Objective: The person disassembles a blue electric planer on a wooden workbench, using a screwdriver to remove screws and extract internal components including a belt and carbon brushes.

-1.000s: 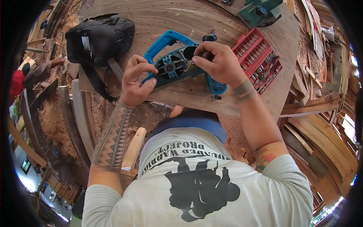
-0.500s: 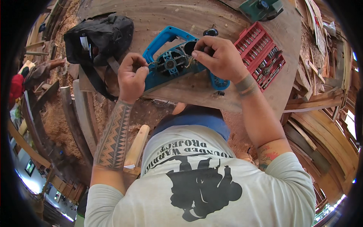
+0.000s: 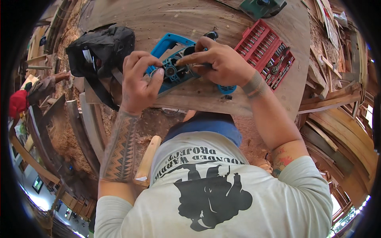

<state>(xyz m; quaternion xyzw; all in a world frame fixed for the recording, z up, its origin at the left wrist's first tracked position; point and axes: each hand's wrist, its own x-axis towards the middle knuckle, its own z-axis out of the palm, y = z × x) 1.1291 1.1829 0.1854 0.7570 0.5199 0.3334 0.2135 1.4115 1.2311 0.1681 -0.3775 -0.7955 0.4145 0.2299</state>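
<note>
A blue electric planer (image 3: 160, 47) lies on the wooden table with its side opened. Its round motor end and some wiring are exposed. At the left of the opening is my left hand (image 3: 139, 85), thumb and index finger pinched together at the planer's edge; what they hold is too small to make out. My right hand (image 3: 226, 65) reaches over the planer's right part, index finger extended toward the exposed inside. Its thumb and other fingers are curled around something dark, mostly hidden. Below that hand, a blue vented part (image 3: 227, 89) shows near the table's front edge.
A red socket set case (image 3: 247, 39) lies open at the right, holding bits, sockets and a ratchet. A black bag (image 3: 105, 43) with a strap sits at the left. A green power tool (image 3: 260, 8) is at the far edge. Boards (image 3: 341, 146) and wood shavings surround the table (image 3: 278, 101).
My right hand has moved left, its index finger stretching to the planer's open middle. My left hand has turned, its fingers lying further over the planer's edge. The view has shifted slightly.
</note>
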